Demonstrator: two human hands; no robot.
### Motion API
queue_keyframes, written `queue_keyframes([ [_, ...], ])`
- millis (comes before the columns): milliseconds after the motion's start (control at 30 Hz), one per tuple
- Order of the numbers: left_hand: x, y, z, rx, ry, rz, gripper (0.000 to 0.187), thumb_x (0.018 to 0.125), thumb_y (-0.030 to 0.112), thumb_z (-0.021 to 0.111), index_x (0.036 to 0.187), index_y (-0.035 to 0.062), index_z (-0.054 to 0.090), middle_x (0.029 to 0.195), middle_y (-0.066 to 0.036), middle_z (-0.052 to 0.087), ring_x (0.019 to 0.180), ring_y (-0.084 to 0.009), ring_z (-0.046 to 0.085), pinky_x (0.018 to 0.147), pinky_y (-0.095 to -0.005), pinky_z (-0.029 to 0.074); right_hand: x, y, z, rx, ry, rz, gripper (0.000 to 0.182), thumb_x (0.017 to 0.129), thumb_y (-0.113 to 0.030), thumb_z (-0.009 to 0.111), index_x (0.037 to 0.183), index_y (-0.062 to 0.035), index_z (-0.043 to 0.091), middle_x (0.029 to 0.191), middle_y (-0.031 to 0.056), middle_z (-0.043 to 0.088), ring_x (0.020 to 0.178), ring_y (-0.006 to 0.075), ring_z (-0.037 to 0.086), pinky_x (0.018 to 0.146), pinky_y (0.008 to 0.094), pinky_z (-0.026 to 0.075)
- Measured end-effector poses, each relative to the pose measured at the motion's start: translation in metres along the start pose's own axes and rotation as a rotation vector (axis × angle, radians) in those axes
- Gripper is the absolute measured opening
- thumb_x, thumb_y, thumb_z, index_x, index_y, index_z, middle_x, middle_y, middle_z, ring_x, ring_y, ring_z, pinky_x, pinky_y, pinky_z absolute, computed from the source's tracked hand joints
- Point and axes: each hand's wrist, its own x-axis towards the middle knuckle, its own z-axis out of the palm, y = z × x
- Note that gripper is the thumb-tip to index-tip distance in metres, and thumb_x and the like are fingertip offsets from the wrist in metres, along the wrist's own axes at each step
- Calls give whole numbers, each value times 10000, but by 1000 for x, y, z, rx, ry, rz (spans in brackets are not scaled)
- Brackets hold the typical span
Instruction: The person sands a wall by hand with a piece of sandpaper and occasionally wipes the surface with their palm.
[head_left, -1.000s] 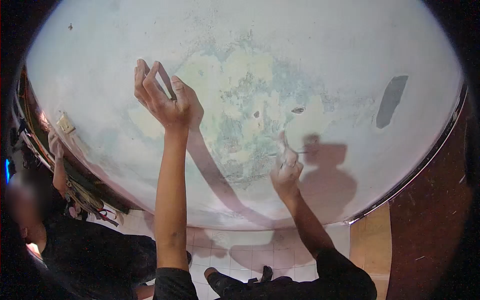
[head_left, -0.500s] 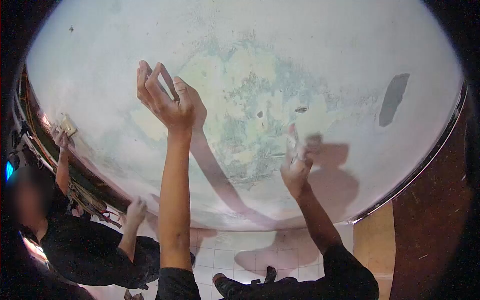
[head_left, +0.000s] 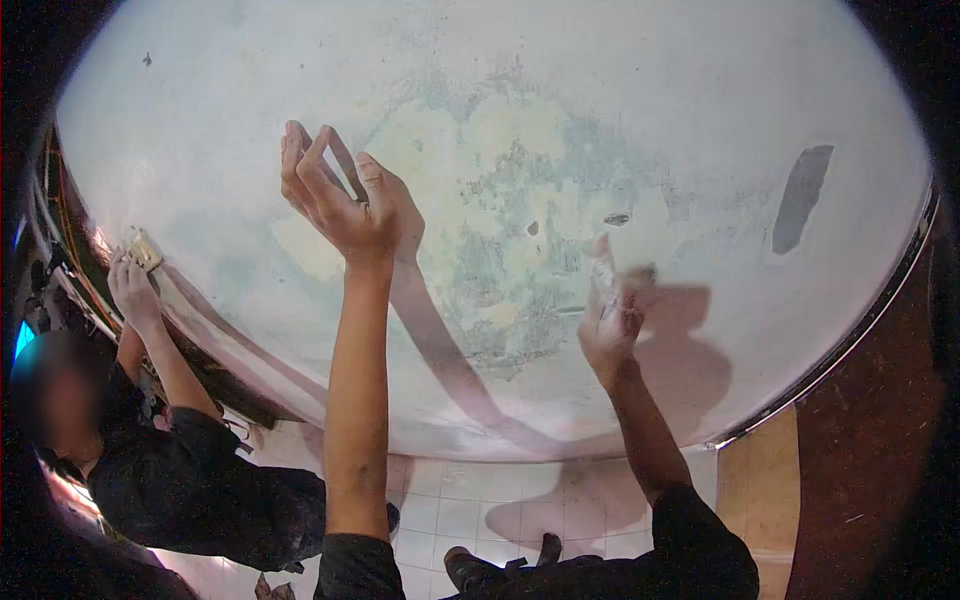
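A large pale curved panel [head_left: 700, 90] fills the view, with a blotchy yellow-green and blue-grey patch across its middle. My left hand [head_left: 350, 195] rests against the panel at the left edge of the patch, its fingers apart and bent, holding nothing. Lower right of the patch is my right hand [head_left: 613, 315], dusted white, one finger pointing up below a small dark chip [head_left: 617, 219]. Its other fingers are bent and partly hidden, so whether they hold something is unclear. A shadow falls beside it.
At the left, a person in dark clothes [head_left: 220, 490] has both hands near a yellowish block [head_left: 144, 251] on the panel's edge. A grey strip [head_left: 802, 200] marks the panel's right side. White floor tiles [head_left: 455, 515] and a brown surface [head_left: 865, 440] lie below and right.
The other person's lower hand has moved up to the block beside the other one. My hands have barely moved on the panel; the view has shifted slightly.
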Motion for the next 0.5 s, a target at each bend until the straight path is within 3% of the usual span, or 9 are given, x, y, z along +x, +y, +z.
queue_keyframes([
  [100,1,0,-2,-1,-3,8,375,899,269,541,1186,27,542,1392,-196,456,1283,-340,395,1071,-464,263,6,1,4,165,151,44,111,923,-46,560,1012,-11,505,820,208,599,714,347,613,628,435,465],
  [333,1,0,-3,3,-14,-13,359,877,224,576,1184,42,540,1392,-191,437,1318,-341,363,1060,-467,277,-16,15,18,268,153,66,136,897,-24,600,997,-4,509,809,160,594,715,236,600,631,365,455],
  [500,2,2,-3,3,-22,-9,355,858,172,579,1185,41,539,1396,-193,425,1314,-349,360,1064,-466,280,-16,21,23,283,208,-11,135,896,-14,590,1008,-2,516,837,135,590,718,228,587,653,330,457],
])
